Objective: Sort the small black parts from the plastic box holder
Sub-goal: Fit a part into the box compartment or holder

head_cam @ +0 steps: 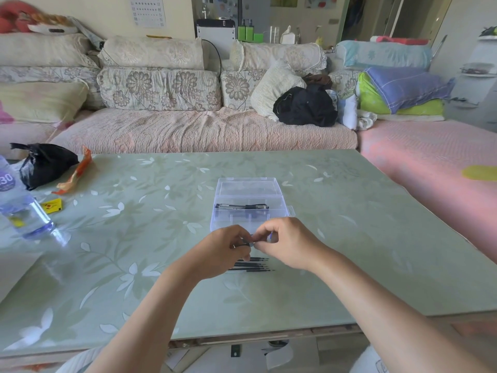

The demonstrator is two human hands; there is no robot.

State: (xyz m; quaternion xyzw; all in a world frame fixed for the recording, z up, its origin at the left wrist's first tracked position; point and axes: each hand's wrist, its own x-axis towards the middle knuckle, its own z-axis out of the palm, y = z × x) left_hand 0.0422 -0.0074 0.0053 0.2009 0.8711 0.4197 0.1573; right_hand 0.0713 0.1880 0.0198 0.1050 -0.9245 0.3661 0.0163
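Observation:
A clear plastic box (248, 211) stands open on the green glass table (161, 265), its lid tilted back. Black pens (243, 206) lie in its far compartment. My left hand (223, 251) and my right hand (285, 242) meet just in front of the box, above the table. Both pinch one small black part (248, 244) between their fingertips. Several thin black refills (251, 265) lie side by side on the table under my hands, partly hidden by the left hand.
A water bottle (21, 211) lies at the table's left, with a black bag (45, 164), an orange wrapper (76, 173) and a yellow packet (53, 205) near it. A sofa with cushions runs behind the table, and a pink bed lies at the right.

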